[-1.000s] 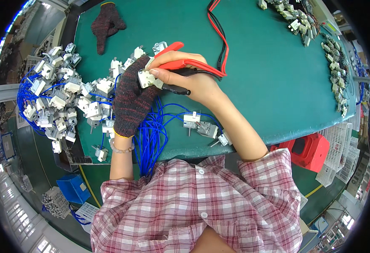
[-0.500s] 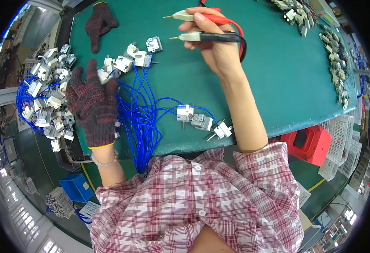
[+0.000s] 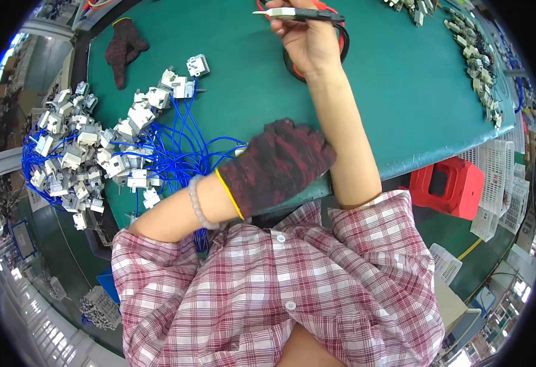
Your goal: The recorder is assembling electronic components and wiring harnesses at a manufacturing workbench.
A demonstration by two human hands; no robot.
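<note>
My left hand (image 3: 277,165), in a dark red-and-black knit glove, reaches across to the middle of the table's near edge. Its fingers curl down over small white-and-metal switch-like parts; what they grip is hidden beneath. One white part (image 3: 240,150) peeks out at the glove's edge, beside blue wires (image 3: 173,156). My bare right hand (image 3: 309,46) is closed round test probes near the far edge. The probe with a black sleeve (image 3: 298,13) points left, its tip touching nothing. The red probe is mostly out of view. More wired parts (image 3: 139,116) lie left of my gloved hand.
A heap of similar parts (image 3: 66,159) lies at the left, and a spare knit glove (image 3: 121,52) lies at the far left of the green table (image 3: 402,104). Rows of parts (image 3: 479,67) line the right edge. A red stool (image 3: 448,186) and white baskets stand beyond the near-right edge.
My left hand has moved right from beside the heap to cover the parts near the table's front edge. The right hand has moved away with the probes. More wired parts now show at left.
</note>
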